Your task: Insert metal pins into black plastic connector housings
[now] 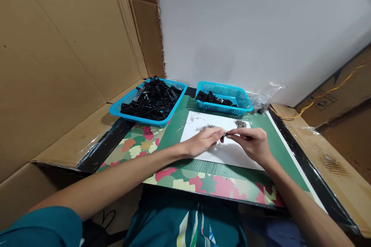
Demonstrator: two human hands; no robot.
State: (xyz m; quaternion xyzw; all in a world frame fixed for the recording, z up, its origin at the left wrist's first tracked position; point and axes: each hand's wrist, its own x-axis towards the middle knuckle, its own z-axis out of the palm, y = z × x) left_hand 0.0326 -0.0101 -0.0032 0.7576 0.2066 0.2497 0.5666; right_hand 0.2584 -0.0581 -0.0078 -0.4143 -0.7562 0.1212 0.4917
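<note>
Over a white sheet point(226, 155), my left hand point(204, 141) is closed round a small black part point(223, 136). My right hand point(252, 142) meets it from the right, thumb and fingers pinched at the part's end; whatever else it grips is too small to make out. Behind my left hand lies a pile of small metal pieces point(205, 127) on the sheet. A second, darker pile point(240, 124) sits behind my right hand. A few thin pieces point(195, 117) are scattered at the sheet's back left corner.
A blue basket point(139, 122) heaped with black parts stands at the back left. Another blue basket point(222, 109), partly filled, is behind the sheet, with a clear plastic bag point(262, 102) beside it. Cardboard walls rise left and right; a yellow cable point(301, 114) runs at the right.
</note>
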